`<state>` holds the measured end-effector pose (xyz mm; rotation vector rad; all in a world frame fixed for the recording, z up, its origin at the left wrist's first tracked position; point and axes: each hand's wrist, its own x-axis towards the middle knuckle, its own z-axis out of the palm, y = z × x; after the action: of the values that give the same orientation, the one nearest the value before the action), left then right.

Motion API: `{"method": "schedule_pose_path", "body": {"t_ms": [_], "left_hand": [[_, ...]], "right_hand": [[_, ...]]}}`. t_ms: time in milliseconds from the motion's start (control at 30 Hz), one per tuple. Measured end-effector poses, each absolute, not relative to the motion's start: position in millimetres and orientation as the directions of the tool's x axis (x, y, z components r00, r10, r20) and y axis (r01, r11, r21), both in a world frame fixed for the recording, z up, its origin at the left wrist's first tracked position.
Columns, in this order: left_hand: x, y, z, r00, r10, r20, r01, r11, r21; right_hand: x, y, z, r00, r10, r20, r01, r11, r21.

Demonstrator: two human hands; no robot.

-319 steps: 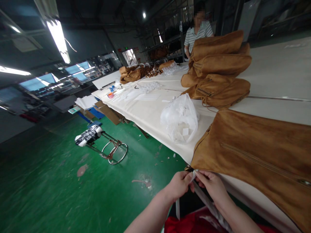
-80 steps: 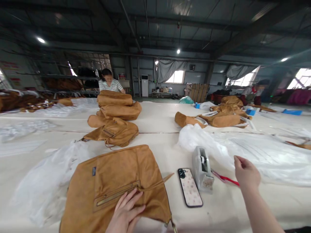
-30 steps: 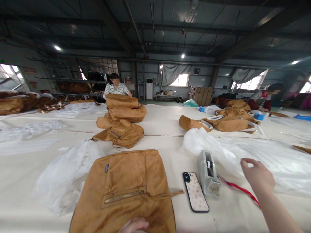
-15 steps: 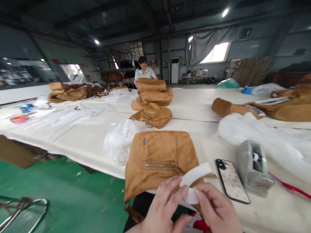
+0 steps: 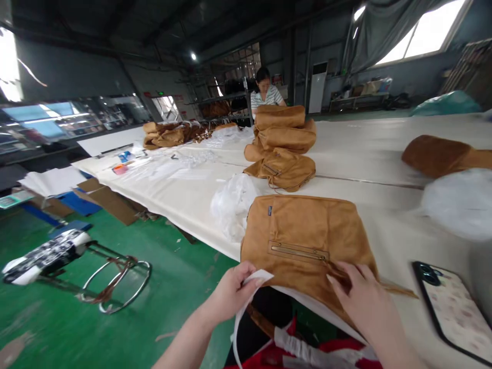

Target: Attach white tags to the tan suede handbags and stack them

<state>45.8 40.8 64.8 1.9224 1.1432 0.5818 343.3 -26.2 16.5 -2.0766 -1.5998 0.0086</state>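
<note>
A tan suede bag point(image 5: 307, 241) lies flat on the white counter point(image 5: 384, 154), its near edge hanging a little over the counter's front rim, with a brass zip pocket and a small blue label facing up. The left hand point(image 5: 230, 292) sits just in front of the bag's near left corner, its fingers point(image 5: 248, 274) pinched on the end of a white paper strip point(image 5: 249, 297) that curls down below the counter edge. The right hand point(image 5: 365, 302) rests on the bag's near right part, fingers spread flat and grasping nothing, beside the zip pull.

Right of the bag lies a phone point(image 5: 448, 307) in a floral case. Touching the bag's left side is a crumpled clear plastic bag point(image 5: 232, 205). Behind the bag stands a stack of matching tan bags point(image 5: 282, 146), and behind that stack a person in a striped shirt point(image 5: 267, 92). Left of the bag, on the green floor below the counter, a round-framed stool point(image 5: 77, 261) lies tipped over.
</note>
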Motion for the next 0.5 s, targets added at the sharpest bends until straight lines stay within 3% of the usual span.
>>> {"method": "schedule_pose_path", "body": {"t_ms": [67, 100, 167, 233, 300, 400, 500], "left_hand": [[36, 50, 61, 0.483, 0.876, -0.004, 0.448, -0.243, 0.86], [33, 53, 59, 0.474, 0.88, 0.02, 0.427, -0.25, 0.869], [28, 59, 56, 0.463, 0.884, 0.061, 0.393, -0.266, 0.88], [24, 64, 54, 0.462, 0.885, 0.059, 0.361, -0.249, 0.899], [22, 67, 53, 0.463, 0.885, 0.043, 0.335, -0.219, 0.917], [18, 71, 51, 0.47, 0.882, 0.021, 0.313, -0.189, 0.931], [14, 70, 50, 0.524, 0.852, -0.008, 0.334, -0.196, 0.922]], "right_hand": [[349, -18, 14, 0.266, 0.94, 0.213, 0.944, -0.209, -0.255], [349, -16, 13, 0.246, 0.957, 0.155, 0.946, -0.203, -0.251], [346, -15, 14, 0.155, 0.988, -0.006, 0.907, -0.145, -0.395], [337, -19, 16, 0.001, 0.978, -0.209, 0.721, -0.145, -0.677], [327, -24, 20, -0.148, 0.926, -0.348, 0.412, -0.263, -0.873], [308, -34, 28, -0.235, 0.901, -0.365, 0.035, -0.367, -0.929], [292, -42, 34, -0.227, 0.931, -0.286, -0.145, -0.323, -0.935]]}}
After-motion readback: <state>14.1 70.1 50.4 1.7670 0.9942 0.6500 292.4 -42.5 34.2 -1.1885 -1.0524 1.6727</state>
